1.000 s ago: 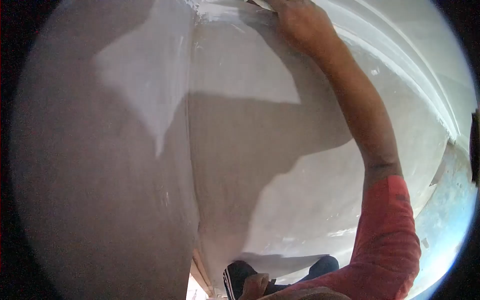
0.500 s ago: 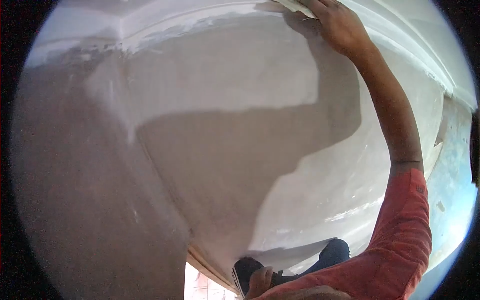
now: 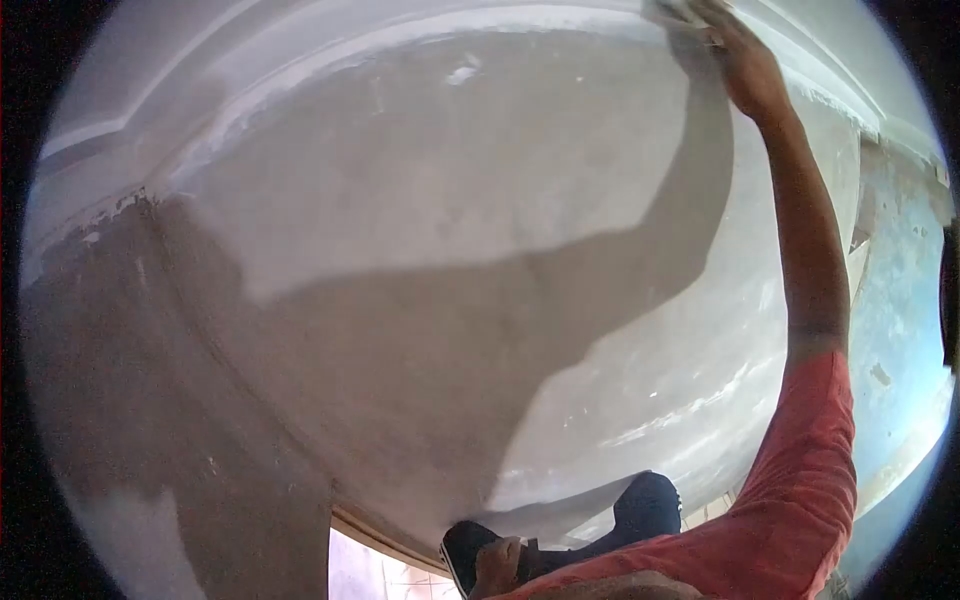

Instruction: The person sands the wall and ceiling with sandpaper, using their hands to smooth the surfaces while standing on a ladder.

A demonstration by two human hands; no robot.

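Observation:
My right hand (image 3: pixel 745 65) is raised high against the white plastered wall (image 3: pixel 450 170), just under the ceiling moulding (image 3: pixel 330 55). It grips a flat pale blade (image 3: pixel 682 12) pressed to the wall, and only the blade's edge shows at the frame's top. A red sleeve (image 3: pixel 800 480) covers my right upper arm. My left hand (image 3: pixel 495 568) is low at the bottom edge, next to a dark shoe (image 3: pixel 458 552). Only part of that hand shows, so I cannot make out its grip.
My arm's shadow falls wide across the wall. A patchy blue wall (image 3: pixel 900 330) adjoins on the right. Below the wall's lower edge, a pale tiled floor (image 3: pixel 365 570) shows far down. My knee in dark trousers (image 3: pixel 645 500) is near the wall.
My right hand has slid rightward along the top of the wall with the blade. The view has swung, and the wall corner now lies far left.

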